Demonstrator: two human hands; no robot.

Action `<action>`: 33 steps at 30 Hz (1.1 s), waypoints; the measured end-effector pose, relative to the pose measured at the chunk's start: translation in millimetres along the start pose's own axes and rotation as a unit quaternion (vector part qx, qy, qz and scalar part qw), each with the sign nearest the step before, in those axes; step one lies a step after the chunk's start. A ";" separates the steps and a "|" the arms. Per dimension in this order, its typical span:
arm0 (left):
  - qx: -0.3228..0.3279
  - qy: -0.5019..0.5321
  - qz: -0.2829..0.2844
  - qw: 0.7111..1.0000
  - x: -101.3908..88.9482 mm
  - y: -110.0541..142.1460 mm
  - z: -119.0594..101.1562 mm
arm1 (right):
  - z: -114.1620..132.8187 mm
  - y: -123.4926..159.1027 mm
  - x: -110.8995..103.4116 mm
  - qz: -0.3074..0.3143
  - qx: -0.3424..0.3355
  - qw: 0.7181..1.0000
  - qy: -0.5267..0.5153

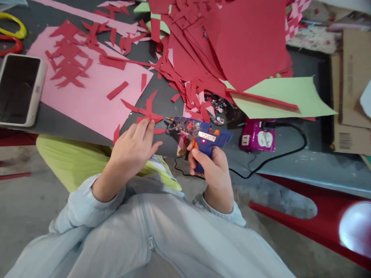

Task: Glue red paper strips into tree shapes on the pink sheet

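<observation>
While right hand (pixel 211 164) grips glue gun (pixel 213 139) | left hand (pixel 133 144), loosely open, touches red paper (pixel 149 111)

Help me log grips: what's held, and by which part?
Right hand: blue hot glue gun, by its handle. Left hand: fingertips on red paper, grip unclear.

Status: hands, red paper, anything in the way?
Right hand gripping glue gun. Left hand touching small red paper pieces. Loose scraps close beside glue gun.

Open tabletop (pixel 319 139) right of purple adapter (pixel 255 141), cord (pixel 305 141) across it; red scraps (pixel 189 92) behind glue gun (pixel 213 141)
</observation>
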State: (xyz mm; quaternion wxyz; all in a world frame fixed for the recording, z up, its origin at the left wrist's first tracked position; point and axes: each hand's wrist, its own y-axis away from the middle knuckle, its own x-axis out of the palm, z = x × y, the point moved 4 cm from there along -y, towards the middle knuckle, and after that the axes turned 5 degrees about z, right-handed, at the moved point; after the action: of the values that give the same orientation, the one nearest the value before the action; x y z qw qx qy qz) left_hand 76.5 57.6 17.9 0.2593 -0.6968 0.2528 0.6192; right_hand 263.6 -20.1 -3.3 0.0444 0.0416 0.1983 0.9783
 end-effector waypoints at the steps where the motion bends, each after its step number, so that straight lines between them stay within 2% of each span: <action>1: 0.000 0.002 0.000 1.000 0.1 0.1 0.3 | 1.8 0.3 1.5 0.010 -0.003 1.000 0.007; 5: 0.007 -0.011 -0.004 1.000 -0.5 0.2 -0.3 | 7.1 -1.1 8.1 0.040 -0.010 0.999 0.028; 14: 0.016 -0.013 -0.010 1.000 -1.0 2.2 -0.7 | 9.4 -6.3 12.3 0.063 0.011 0.993 0.102; 19: 0.013 -0.021 -0.010 1.000 -1.2 3.4 -1.1 | 10.4 -5.1 10.4 0.056 0.014 0.986 0.159; 24: 0.024 -0.035 -0.027 0.999 -3.4 3.7 -2.5 | 10.5 -4.0 10.3 0.053 0.017 0.983 0.173; 33: 0.008 0.020 -0.014 1.000 -2.5 3.9 -1.5 | 10.3 -2.5 9.1 0.050 0.017 0.981 0.186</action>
State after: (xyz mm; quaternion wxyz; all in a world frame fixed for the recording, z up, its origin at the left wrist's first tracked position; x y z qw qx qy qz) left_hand 74.7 53.8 20.4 0.2685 -0.7105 0.2530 0.5992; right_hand 255.8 -12.9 5.8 -0.0430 -0.1306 0.2178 0.9663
